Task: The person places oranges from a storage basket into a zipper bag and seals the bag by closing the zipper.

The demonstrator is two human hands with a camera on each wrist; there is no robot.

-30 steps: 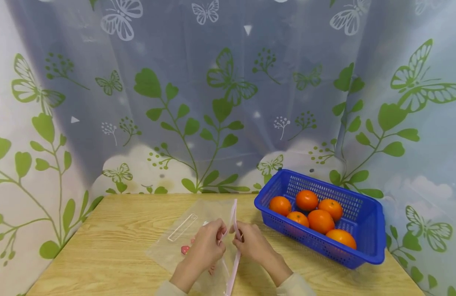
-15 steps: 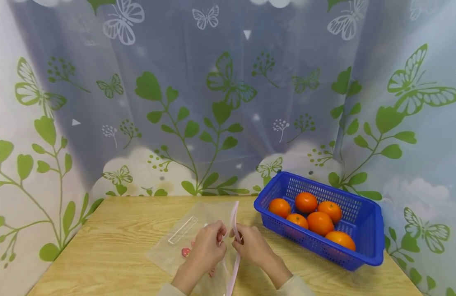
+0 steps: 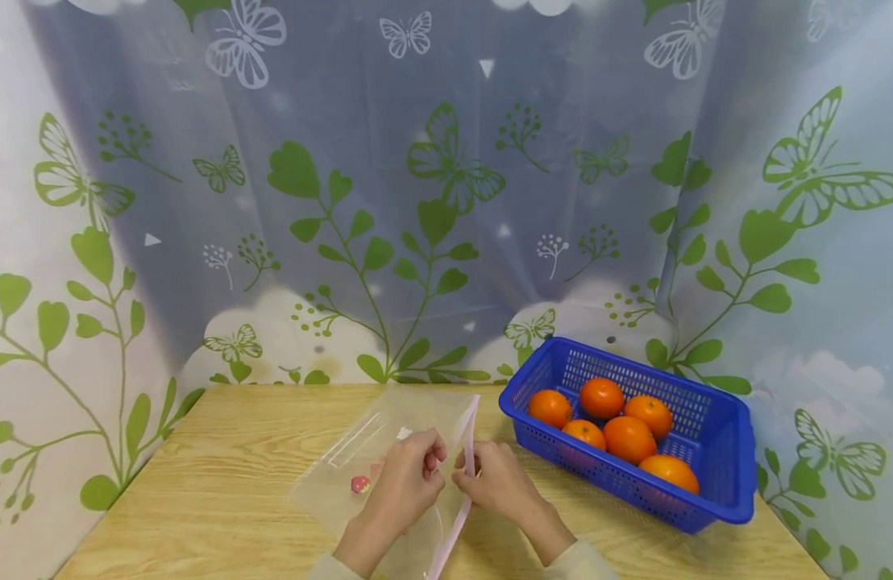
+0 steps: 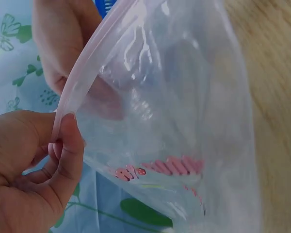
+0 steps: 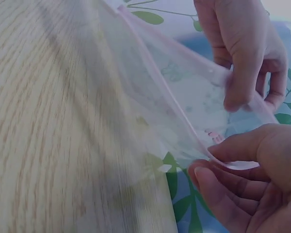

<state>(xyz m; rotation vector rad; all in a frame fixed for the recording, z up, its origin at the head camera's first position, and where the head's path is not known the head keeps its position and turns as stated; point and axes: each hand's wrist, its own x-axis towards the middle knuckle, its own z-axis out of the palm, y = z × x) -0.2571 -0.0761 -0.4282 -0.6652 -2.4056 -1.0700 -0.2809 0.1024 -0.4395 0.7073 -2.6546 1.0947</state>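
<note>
A clear plastic zip bag with a pink seal strip and small red and pink prints stands partly raised over the table. My left hand pinches one side of its mouth between thumb and fingers; the left wrist view shows that left hand on the pink edge. Opposite it, my right hand holds the other pink edge, and in the right wrist view the right hand has its thumb inside the rim. Between the hands the bag's mouth is parted. Part of the print is behind the left hand.
A blue perforated plastic basket holding several oranges stands to the right of the bag. The wooden table ends at a curtain patterned with leaves and butterflies.
The bag's pink edge has shifted at its far end to the right and its near end to the left. Both hands stay almost in place. The head view has tilted slightly.
</note>
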